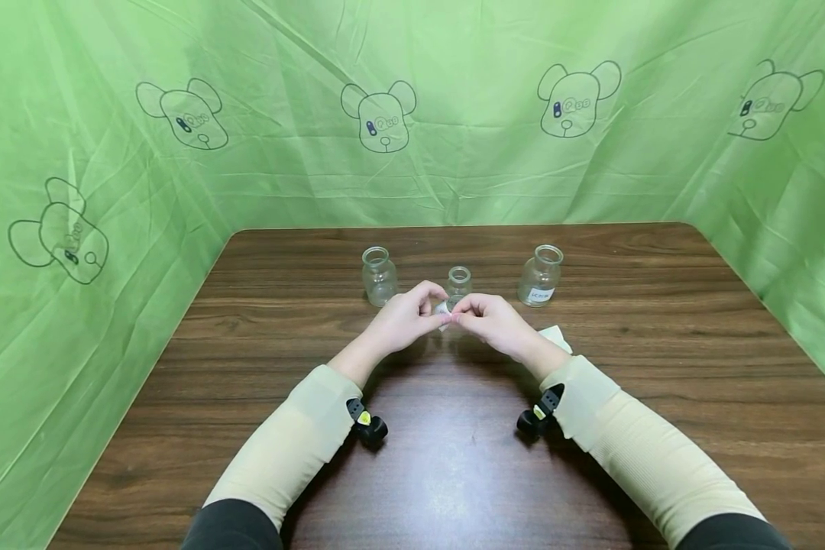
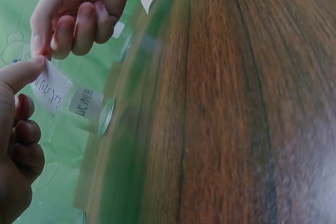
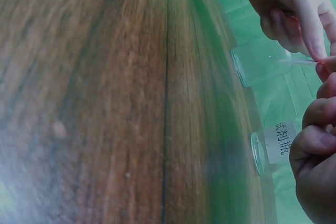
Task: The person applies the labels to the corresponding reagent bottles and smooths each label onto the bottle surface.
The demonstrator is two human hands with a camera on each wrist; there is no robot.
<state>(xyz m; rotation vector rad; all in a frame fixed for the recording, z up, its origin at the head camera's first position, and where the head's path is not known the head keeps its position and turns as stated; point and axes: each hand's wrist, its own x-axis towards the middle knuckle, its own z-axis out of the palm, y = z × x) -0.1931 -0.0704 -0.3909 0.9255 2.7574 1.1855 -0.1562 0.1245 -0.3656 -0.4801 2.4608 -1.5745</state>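
Over the middle of the table my left hand [image 1: 404, 319] and right hand [image 1: 493, 324] meet at the fingertips. Between them is a small white label [image 2: 52, 88] with black handwriting, which both hands pinch at one corner. In the right wrist view the label [image 3: 304, 61] shows nearly edge-on. Just beyond the fingers stands a small clear glass bottle [image 1: 459, 279], its lower part hidden by the hands in the head view. The left wrist view shows a handwritten label [image 2: 86, 103] on that small bottle. The other fingers of both hands are curled in.
A larger clear bottle [image 1: 380, 276] without a visible label stands at the back left. Another bottle [image 1: 540, 275] with a white label stands at the back right. A piece of white paper [image 1: 557, 338] lies beside the right wrist. Green cloth [image 1: 454, 183] surrounds the wooden table [image 1: 261, 336].
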